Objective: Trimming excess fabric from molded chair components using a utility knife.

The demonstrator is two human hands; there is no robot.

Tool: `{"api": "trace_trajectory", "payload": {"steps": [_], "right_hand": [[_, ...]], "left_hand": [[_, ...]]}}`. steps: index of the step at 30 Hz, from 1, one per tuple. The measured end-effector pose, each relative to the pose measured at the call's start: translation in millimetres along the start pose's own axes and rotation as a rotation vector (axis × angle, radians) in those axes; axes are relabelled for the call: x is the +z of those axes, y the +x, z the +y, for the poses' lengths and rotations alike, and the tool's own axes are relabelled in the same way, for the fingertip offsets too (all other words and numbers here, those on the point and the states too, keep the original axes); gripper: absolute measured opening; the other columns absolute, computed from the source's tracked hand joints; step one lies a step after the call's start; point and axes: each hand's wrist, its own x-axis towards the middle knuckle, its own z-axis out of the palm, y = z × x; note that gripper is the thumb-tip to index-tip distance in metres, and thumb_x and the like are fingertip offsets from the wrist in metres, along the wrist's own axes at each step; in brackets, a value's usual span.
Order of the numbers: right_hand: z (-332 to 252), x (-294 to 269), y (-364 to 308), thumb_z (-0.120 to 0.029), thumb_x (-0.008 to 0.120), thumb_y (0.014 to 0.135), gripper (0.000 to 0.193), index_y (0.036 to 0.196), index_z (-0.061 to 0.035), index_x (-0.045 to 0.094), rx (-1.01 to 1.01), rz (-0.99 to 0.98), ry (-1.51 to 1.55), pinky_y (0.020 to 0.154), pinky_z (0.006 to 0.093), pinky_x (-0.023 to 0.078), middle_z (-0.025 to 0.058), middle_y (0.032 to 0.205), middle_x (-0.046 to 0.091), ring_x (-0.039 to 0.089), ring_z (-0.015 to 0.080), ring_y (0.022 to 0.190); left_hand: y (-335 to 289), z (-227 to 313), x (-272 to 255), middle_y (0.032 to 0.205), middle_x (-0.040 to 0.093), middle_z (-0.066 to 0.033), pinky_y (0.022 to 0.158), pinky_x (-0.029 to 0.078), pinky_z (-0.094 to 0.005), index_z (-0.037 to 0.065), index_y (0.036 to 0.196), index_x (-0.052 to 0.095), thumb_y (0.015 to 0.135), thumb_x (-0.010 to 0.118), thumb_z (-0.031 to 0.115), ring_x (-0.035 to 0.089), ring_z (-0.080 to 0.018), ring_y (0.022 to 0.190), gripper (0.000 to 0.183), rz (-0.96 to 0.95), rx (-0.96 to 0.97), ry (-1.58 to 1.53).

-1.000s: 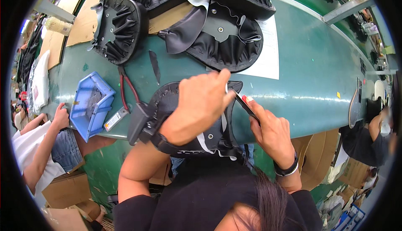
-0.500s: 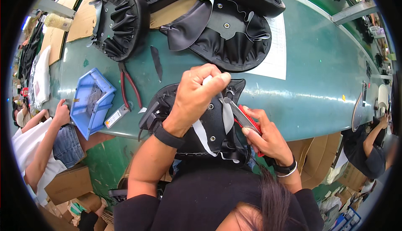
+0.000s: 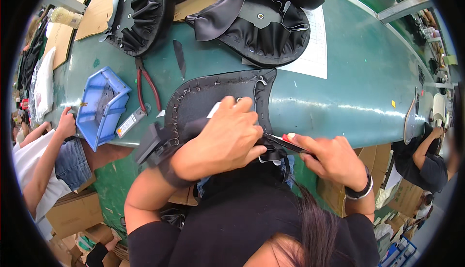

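Note:
A black padded seat panel [image 3: 198, 90] lies underside up at the table's near edge, its cover stapled along the rim. My left hand [image 3: 230, 134] is closed over its middle, gripping the cover's white-backed black material; a pale bit [image 3: 213, 109] shows beside the knuckles, while the rest is hidden under the fingers. My right hand [image 3: 334, 158] is wrapped round a red utility knife [image 3: 290, 143]. Its blade points left and meets the bunched black material at the panel's right side, close to my left fingertips.
Finished-looking black padded panels [image 3: 264, 42] sit at the back. To the left are red-handled pliers [image 3: 147, 88], a blue bin [image 3: 104, 105], a small blade case [image 3: 131, 123] and a black scrap [image 3: 179, 59]. A co-worker's hand [image 3: 67, 122] rests by the bin.
My left hand has come down and turned over, lower on the panel. The knife has moved down and right, its blade now lower on the panel's right side. More of the panel's upper part shows.

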Motion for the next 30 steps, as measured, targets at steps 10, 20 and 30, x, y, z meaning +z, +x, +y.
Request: {"api": "trace_trajectory", "payload": {"steps": [10, 20, 30], "right_hand": [[-27.3, 76.2, -58.7, -0.007, 0.067, 0.081, 0.066, 0.143, -0.0093, 0.043, 0.264, 0.159, 0.19, 0.048, 0.0442, 0.042, 0.0139, 0.067, 0.051, 0.053, 0.0342, 0.054], [-6.7, 11.6, -11.3, -0.016, 0.064, 0.083, 0.048, 0.13, -0.0215, 0.057, 0.153, 0.19, -0.239, 0.053, 0.041, 0.041, 0.0085, 0.068, 0.055, 0.054, 0.0329, 0.056], [-7.6, 24.2, 12.3, -0.016, 0.066, 0.085, 0.056, 0.138, -0.0217, 0.048, 0.07, 0.227, -0.096, 0.047, 0.0451, 0.043, 0.0116, 0.065, 0.054, 0.054, 0.0346, 0.051]], "left_hand": [[-2.0, -30.1, 9.4, 0.058, 0.037, 0.0, 0.065, 0.03, -0.0278, 0.003, 0.057, 0.054, 0.072, 0.07, 0.006, 0.037, -0.0136, 0.069, 0.022, 0.388, -0.195, -1.301], [-28.8, -20.2, -32.3, 0.083, 0.05, -0.0158, 0.07, 0.047, -0.0406, 0.007, 0.074, 0.066, 0.083, 0.07, 0.027, 0.057, -0.035, 0.093, 0.022, -0.26, -0.364, -0.166], [-11.9, -42.4, -9.1, 0.084, 0.063, -0.0106, 0.069, 0.048, -0.0316, 0.002, 0.08, 0.062, 0.097, 0.055, 0.019, 0.061, -0.0228, 0.078, 0.025, 0.375, -0.111, -0.854]]}}
